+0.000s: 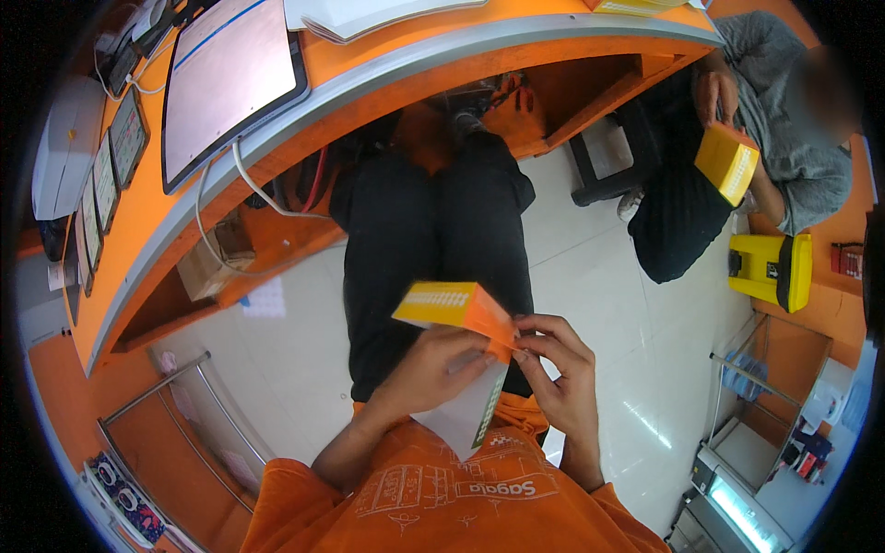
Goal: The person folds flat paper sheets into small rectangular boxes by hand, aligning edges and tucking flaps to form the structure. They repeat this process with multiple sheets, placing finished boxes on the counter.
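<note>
Over my lap is a small yellow and orange cardboard box, partly unfolded, with a pale inner panel hanging down toward my shirt. My left hand grips the box from below and the left, its thumb lying across the cardboard. Thumb and fingers of my right hand pinch the orange edge at the box's right side. My fingers hide part of the fold between them.
An orange desk with a metal edge curves across the front, bearing a tablet and papers. At the right, a seated person holds a similar yellow box. A yellow bin stands beyond; metal racks flank me.
</note>
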The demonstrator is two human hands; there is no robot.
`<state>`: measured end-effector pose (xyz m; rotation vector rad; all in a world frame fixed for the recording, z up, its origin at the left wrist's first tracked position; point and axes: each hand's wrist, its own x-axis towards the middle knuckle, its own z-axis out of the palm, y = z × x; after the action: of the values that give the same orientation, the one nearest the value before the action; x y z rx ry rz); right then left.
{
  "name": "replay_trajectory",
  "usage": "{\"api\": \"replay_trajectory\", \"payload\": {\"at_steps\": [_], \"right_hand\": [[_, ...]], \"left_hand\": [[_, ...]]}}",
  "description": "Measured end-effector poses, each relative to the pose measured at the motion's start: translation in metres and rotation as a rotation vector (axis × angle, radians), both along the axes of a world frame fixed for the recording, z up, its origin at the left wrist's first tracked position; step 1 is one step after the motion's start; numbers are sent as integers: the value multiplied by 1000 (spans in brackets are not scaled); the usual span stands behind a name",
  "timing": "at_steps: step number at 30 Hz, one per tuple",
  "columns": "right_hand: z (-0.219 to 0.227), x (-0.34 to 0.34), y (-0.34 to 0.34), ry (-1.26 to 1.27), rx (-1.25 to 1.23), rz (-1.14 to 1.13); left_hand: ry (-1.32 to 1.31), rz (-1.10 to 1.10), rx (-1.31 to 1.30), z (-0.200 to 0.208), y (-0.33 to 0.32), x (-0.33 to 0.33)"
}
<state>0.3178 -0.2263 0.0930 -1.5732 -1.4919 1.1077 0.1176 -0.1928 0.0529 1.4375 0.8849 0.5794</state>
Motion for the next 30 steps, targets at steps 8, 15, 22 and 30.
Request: {"api": "replay_trajectory", "payload": {"at_steps": [8, 15, 22, 30], "right_hand": [[2, -11, -2, 29, -26, -68], [1, -14, -4, 112, -58, -179], [1, -16, -4, 3, 16, -112], [2, -4, -1, 84, -127, -70]], "left_hand": [[25, 29, 113, 1, -2, 4], [-29, 43, 167, -2, -3, 9], [-49, 107, 127, -2, -6, 11], [2, 63, 41, 0, -7, 5]]}}
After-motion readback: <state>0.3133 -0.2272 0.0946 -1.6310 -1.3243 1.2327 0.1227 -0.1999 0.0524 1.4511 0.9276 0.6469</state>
